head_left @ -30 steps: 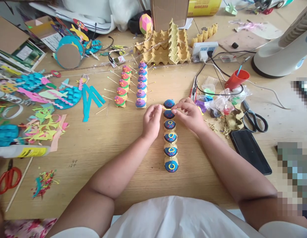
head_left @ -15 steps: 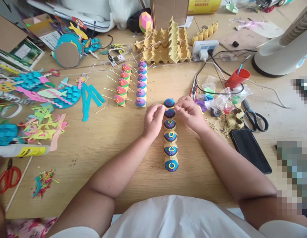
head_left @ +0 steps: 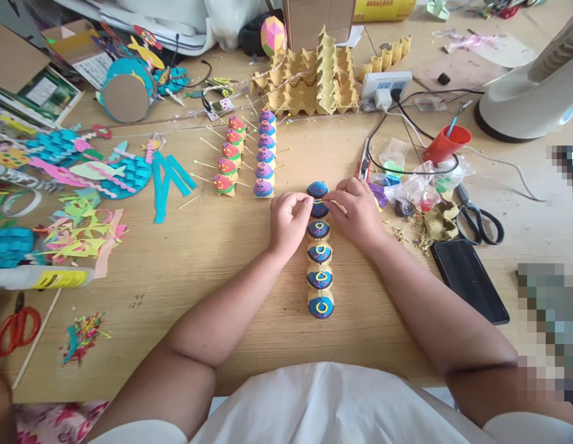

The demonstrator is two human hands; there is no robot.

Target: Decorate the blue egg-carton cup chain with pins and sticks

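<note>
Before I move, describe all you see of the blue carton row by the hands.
The blue carton row has six domes, seemingly moulded pulp coated blue, with dark rims and tan sides. It lies domes up on the table, running front to back. The nearest four carry yellow outlines and reddish marks. Left hand and right hand hold a yellow strand by the second-farthest dome; contact there is unclear.

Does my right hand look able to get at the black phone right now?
Probably yes: the black phone lies beside your right forearm, with nothing on top of it. Your right hand, though, seems to be pinching a thin yellow strip along with your left hand.
</note>
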